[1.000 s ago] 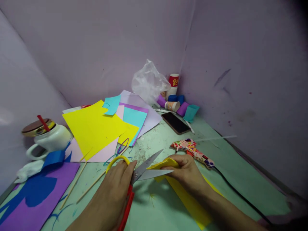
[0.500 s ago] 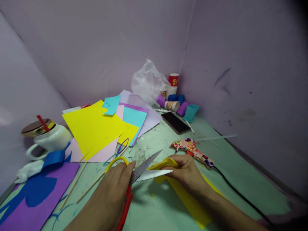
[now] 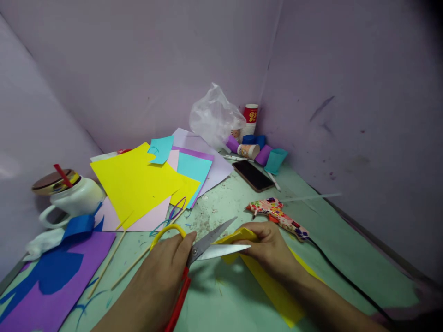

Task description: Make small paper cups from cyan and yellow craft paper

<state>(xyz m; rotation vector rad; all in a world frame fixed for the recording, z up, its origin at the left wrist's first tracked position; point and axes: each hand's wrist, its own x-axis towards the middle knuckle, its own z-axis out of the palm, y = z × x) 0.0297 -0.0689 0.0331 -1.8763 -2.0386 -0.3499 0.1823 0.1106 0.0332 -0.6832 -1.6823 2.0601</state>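
Note:
My left hand (image 3: 162, 272) grips a pair of scissors (image 3: 204, 244) with one yellow and one red handle; the blades are spread apart and point right. My right hand (image 3: 268, 246) pinches the folded end of a long yellow paper strip (image 3: 273, 290) that lies on the green table. The lower blade lies at the folded yellow edge, just left of my right fingers. Both hands are near the front middle of the table.
Yellow, cyan and lilac sheets (image 3: 145, 184) lie stacked at the back left. A white mug (image 3: 69, 198), purple and blue paper (image 3: 51, 276) and wooden sticks (image 3: 107, 263) are on the left. A patterned glue gun (image 3: 277, 214) with a black cord, a phone (image 3: 252, 175), cups and a plastic bag (image 3: 214, 115) sit behind.
The hands and scissors have barely moved; the blades stay spread at the folded yellow paper. The view has shifted slightly.

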